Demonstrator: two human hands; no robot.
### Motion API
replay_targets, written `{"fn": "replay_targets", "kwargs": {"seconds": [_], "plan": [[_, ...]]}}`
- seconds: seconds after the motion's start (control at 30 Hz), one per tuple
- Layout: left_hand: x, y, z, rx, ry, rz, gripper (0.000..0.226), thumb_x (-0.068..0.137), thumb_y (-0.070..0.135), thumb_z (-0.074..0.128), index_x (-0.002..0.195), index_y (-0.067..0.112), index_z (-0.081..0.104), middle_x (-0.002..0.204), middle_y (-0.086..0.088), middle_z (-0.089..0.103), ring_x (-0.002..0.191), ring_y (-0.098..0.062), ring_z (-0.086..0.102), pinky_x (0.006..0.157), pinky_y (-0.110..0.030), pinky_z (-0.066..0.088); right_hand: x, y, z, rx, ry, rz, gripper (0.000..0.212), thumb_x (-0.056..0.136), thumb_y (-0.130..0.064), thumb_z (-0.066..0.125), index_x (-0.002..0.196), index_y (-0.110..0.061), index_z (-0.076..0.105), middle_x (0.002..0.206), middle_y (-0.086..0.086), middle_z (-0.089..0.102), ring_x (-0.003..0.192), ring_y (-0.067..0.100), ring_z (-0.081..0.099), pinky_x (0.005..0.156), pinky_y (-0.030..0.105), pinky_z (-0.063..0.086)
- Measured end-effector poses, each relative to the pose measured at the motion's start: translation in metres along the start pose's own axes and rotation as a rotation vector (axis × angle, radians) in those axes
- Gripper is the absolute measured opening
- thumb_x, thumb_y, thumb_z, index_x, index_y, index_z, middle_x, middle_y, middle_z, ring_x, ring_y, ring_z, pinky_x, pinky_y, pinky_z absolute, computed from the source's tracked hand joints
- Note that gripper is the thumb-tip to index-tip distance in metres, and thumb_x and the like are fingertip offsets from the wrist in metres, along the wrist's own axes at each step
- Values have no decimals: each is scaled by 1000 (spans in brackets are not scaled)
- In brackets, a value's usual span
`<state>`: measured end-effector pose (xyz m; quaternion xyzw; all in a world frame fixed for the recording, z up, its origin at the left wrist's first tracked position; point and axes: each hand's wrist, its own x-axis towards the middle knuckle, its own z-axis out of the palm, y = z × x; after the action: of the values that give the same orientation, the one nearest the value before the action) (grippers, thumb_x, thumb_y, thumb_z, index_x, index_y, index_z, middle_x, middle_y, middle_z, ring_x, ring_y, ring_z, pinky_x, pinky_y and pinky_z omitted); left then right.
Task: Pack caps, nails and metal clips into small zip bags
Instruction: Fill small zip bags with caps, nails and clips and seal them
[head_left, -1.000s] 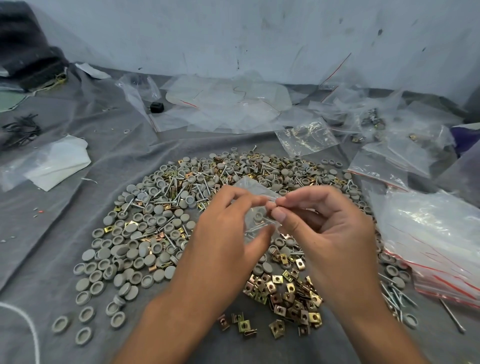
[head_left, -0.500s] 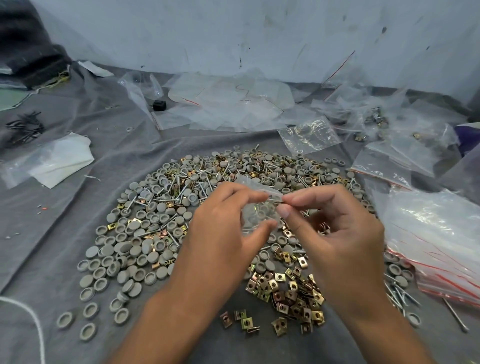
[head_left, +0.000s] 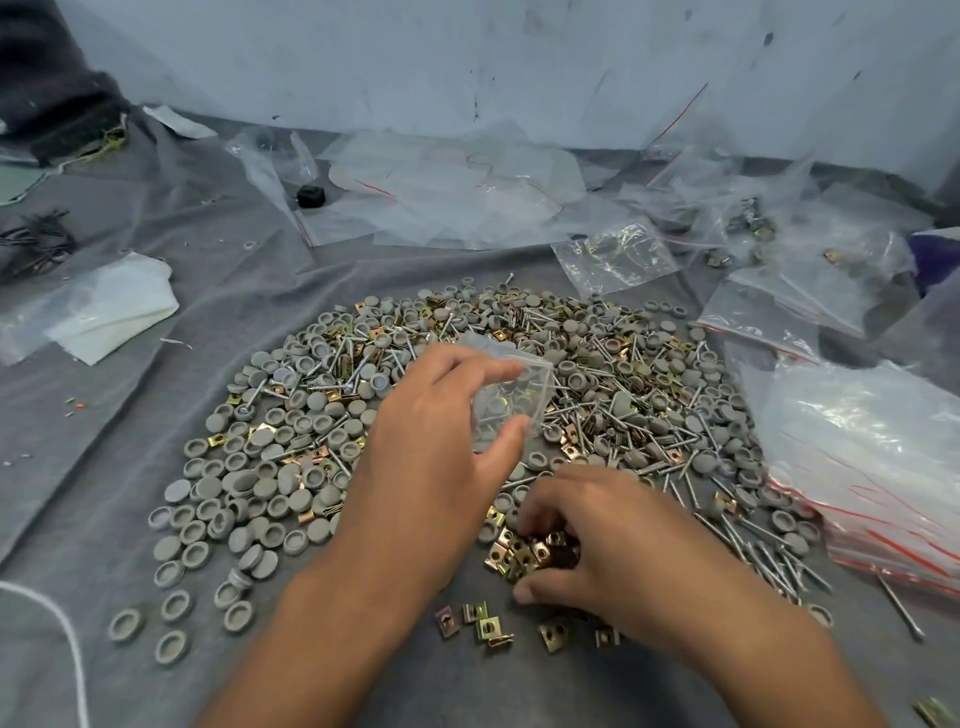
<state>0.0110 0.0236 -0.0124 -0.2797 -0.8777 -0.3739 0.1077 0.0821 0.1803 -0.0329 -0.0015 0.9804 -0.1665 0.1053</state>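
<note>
A wide heap of grey caps (head_left: 270, 467), silver nails (head_left: 628, 415) and brass metal clips (head_left: 524, 556) lies on grey cloth. My left hand (head_left: 431, 457) holds a small clear zip bag (head_left: 511, 400) above the heap, pinched between fingers and thumb; caps and a clip show inside it. My right hand (head_left: 597, 540) is down on the pile of clips near the front, fingers curled over them. Whether it holds any clip is hidden under the fingers.
A stack of empty red-striped zip bags (head_left: 872, 467) lies at the right. Filled and empty bags (head_left: 613, 257) are scattered at the back, with clear plastic sheets (head_left: 452, 192). A white folded bag (head_left: 109, 306) sits left; a white cord (head_left: 57, 629) crosses the near left corner.
My right hand has let go of the bag's mouth and dropped down onto the brass clips. My left hand keeps the bag, now held alone.
</note>
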Motion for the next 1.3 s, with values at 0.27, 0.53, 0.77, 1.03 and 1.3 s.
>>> {"fn": "replay_targets", "kwargs": {"seconds": [0.27, 0.53, 0.77, 1.03, 1.3], "plan": [[0, -2, 1, 2, -4, 0, 39, 85, 33, 72, 124, 29, 66, 107, 23, 52, 85, 19, 44, 83, 3, 30, -5, -20, 5, -49, 79, 34, 25, 89, -42, 67, 111, -39, 57, 107, -15, 53, 101, 14, 61, 78, 29, 46], [0, -4, 1, -8, 8, -1, 40, 85, 30, 74, 124, 30, 66, 107, 24, 51, 85, 19, 44, 86, 2, 31, 0, -6, 4, 26, 122, 74, 10, 92, -35, 67, 98, -38, 58, 98, -15, 59, 93, 8, 62, 85, 29, 53], [-1, -5, 2, 22, -39, -2, 43, 83, 38, 70, 125, 36, 63, 108, 27, 50, 88, 21, 43, 76, -2, 37, -7, 6, -20, 593, 307, -60, 10, 92, -34, 69, 97, -42, 68, 90, -22, 70, 80, -1, 67, 67, 13, 51], [0, -3, 5, 16, -63, 21, 47, 81, 43, 71, 126, 38, 60, 109, 30, 48, 90, 21, 43, 79, -3, 36, 3, -12, -18, 469, 904, -258, 12, 88, -30, 78, 97, -26, 72, 94, -17, 69, 87, 10, 65, 73, 19, 47], [0, -7, 2, 11, -40, 2, 47, 79, 39, 72, 125, 35, 62, 109, 25, 50, 88, 16, 47, 83, 2, 37, -3, 1, -23, 408, 568, -56, 9, 86, -39, 72, 84, -40, 63, 86, -28, 62, 80, -7, 59, 65, 4, 43]]}}
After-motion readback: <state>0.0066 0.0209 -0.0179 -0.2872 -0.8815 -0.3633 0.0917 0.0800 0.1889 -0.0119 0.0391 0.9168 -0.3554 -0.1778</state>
